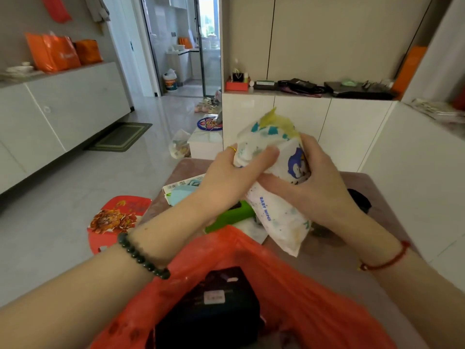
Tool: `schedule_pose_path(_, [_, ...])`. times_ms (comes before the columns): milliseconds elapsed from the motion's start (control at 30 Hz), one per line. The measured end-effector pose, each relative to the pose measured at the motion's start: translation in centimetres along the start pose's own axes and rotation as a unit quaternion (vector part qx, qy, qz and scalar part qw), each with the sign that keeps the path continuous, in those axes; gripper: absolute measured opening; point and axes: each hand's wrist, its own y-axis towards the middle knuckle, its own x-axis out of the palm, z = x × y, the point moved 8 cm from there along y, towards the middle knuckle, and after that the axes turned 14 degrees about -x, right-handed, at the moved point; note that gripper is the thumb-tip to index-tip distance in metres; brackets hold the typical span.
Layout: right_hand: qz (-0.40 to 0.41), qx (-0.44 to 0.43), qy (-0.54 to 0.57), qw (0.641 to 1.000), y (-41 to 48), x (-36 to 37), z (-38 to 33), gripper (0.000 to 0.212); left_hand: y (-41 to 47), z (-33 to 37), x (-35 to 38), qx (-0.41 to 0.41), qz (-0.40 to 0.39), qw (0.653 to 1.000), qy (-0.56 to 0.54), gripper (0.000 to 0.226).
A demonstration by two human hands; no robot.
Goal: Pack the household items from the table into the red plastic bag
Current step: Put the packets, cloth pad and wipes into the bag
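Baby wipes pack, centre-right of the frame, held in the air above the desk. It is tilted, its lower end just above the mouth of the red plastic bag. Soft white pack with teal and yellow specks, a blue cartoon figure, and "BABY WIPES" in blue down its side; the top end is crumpled, yellow-green.

Left hand grips the upper part with its fingers curled over the front. Right hand wraps the pack from the other side, thumb across it. Both hold it firmly.

Red plastic bag at bottom centre, mouth open – a dark box sits inside, with a small white label too blurred to read.

On the desk behind the hands: a bright green item, partly hidden, and a white carton with printed codes, text unreadable, with a light blue thing on it. A dark round object is at right, mostly hidden by the right hand.

Dark bead bracelet on the left wrist, red string on the right wrist.

Lower left – red stool with a flower print, on the floor beside the desk. Upper left: orange bags on a white cabinet.
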Motion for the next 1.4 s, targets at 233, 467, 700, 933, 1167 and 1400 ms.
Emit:
schedule_pose_path(233, [-0.214,0.075,0.088,0.97,-8.6,2.6,-6.3,0.079,-11.2,-3.4,-1.6,-0.095,-0.047,0.992,-0.065,0.017])
schedule_pose_path(467, [-0.275,0.067,0.032,0.959,-15.9,6.3,-5.0,0.07,-15.9,-11.6,-2.4,-0.181,-0.095,0.977,0.061,0.011])
schedule_pose_path(700, [-0.49,0.078,-0.114,0.861,-22.5,9.1,0.3,0.077,-18.8,-14.6,-4.9,-0.072,-0.086,0.893,0.436,0.103])
schedule_pose_path(933, [-0.145,0.019,-0.496,0.856,-22.2,-1.5,-1.1,0.086,-20.9,-13.5,-10.8,-0.019,0.223,0.814,0.536,0.103])
schedule_pose_path(1167, [-0.015,0.379,-0.043,0.924,-26.7,-4.6,5.9,0.019,-19.9,-21.0,-13.9,-0.287,0.136,0.928,0.194,0.037])
schedule_pose_path(1400, [0.176,0.353,0.232,0.889,-21.7,-6.6,2.0,0.016,-19.1,-13.3,-14.2,-0.19,0.114,0.966,-0.131,0.026])
